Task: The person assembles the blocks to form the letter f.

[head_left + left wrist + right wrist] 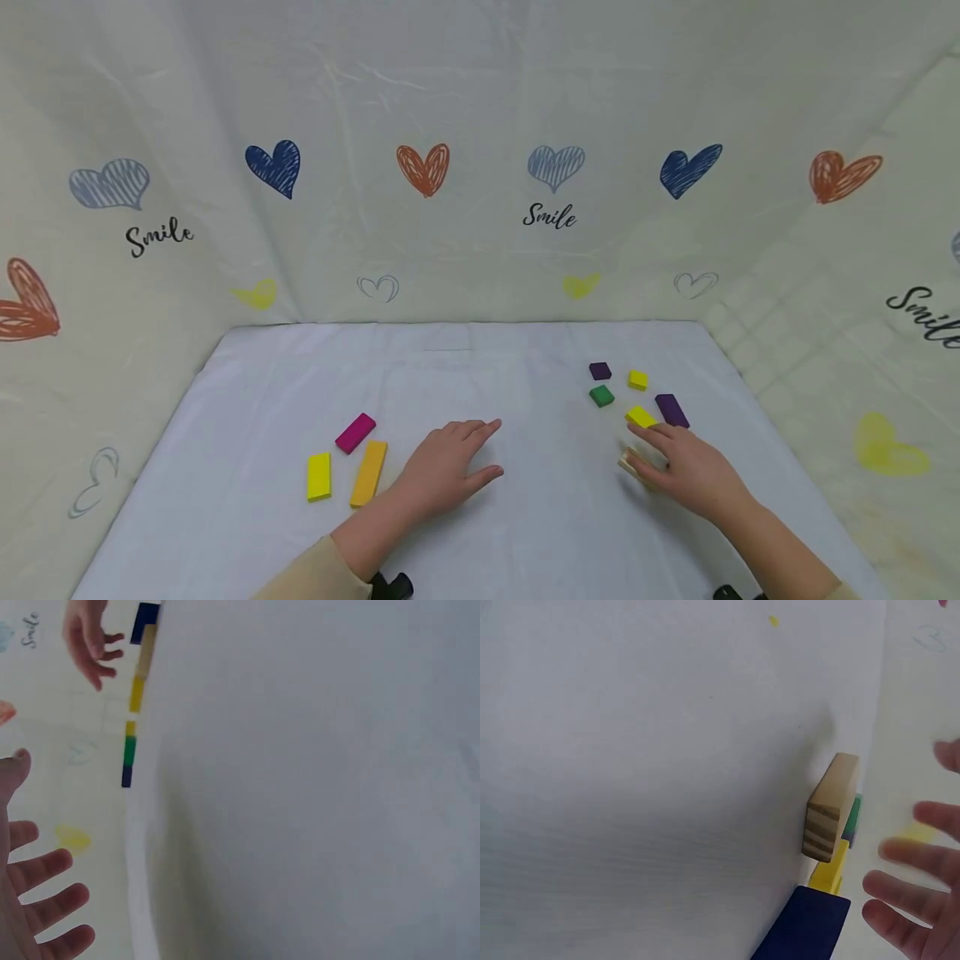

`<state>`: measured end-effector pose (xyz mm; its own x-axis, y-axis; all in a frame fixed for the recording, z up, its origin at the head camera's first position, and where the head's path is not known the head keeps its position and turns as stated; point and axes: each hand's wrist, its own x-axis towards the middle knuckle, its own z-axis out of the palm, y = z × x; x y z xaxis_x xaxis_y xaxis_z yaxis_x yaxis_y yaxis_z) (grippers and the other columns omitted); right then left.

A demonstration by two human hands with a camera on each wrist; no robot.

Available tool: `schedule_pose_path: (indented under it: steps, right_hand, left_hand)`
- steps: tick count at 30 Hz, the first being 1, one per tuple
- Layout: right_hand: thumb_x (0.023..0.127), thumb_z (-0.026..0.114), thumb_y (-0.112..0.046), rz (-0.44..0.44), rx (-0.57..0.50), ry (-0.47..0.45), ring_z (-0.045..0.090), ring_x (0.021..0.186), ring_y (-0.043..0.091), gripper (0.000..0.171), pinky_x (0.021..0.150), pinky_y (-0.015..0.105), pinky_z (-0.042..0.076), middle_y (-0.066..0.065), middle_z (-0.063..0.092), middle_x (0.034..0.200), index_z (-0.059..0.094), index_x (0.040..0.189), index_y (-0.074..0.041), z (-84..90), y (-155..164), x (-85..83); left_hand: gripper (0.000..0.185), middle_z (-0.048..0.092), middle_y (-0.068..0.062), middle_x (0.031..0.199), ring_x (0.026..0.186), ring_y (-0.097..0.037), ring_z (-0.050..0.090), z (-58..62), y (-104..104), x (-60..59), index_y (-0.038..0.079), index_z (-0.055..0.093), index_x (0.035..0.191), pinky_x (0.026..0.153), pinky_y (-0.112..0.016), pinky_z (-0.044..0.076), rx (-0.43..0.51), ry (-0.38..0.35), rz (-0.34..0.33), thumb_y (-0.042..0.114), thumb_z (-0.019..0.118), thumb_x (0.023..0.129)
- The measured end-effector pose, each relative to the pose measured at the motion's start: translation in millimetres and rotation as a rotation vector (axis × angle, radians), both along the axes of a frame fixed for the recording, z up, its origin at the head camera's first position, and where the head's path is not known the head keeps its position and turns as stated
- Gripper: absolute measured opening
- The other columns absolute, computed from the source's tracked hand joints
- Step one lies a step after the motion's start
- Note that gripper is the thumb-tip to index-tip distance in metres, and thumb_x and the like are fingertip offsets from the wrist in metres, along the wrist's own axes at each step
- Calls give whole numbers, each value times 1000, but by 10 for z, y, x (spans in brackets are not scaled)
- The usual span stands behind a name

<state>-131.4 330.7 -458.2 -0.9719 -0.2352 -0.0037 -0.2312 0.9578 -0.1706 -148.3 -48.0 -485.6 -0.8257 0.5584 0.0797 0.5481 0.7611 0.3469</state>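
My left hand (pixel 450 467) hovers over the middle-left of the white table, fingers spread and holding nothing. Just left of it lies an orange block (pixel 370 471), with a magenta block (pixel 356 433) and a yellow block (pixel 318 477) beyond. On the other side, my right hand (pixel 697 475) is above a plain wooden block (pixel 841 787), which it partly hides in the head view. The right wrist view shows its fingers straight and apart from that block. Close to these fingers lie a yellow block (pixel 639 416) and a purple block (pixel 672 410).
Farther back on the right are a green block (pixel 602 396), a small dark purple block (pixel 600 371) and a small yellow block (pixel 637 380). A white cloth wall (pixel 480 83) printed with hearts rises behind the table (pixel 517 375) and along its sides.
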Motion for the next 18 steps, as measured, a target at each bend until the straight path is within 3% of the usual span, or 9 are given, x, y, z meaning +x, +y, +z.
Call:
schedule_pose_path:
  steps: [9, 18]
  right_hand:
    - [90, 69, -44, 5, 27, -51, 61, 104, 32, 49, 85, 54, 51, 12, 65, 116, 68, 128, -14, -36, 37, 2]
    - [89, 70, -41, 7, 11, -130, 59, 89, 20, 48, 80, 47, 53, 4, 65, 104, 69, 126, -10, -49, 40, -49]
  left_hand:
    - [60, 60, 4, 132, 119, -17, 57, -56, 493, -88, 29, 42, 151, 96, -36, 48, 3, 7, -37, 52, 57, 97]
    - [55, 64, 12, 113, 102, -3, 60, -130, 995, -194, 37, 49, 145, 80, -23, 51, 10, -106, -50, 43, 67, 94]
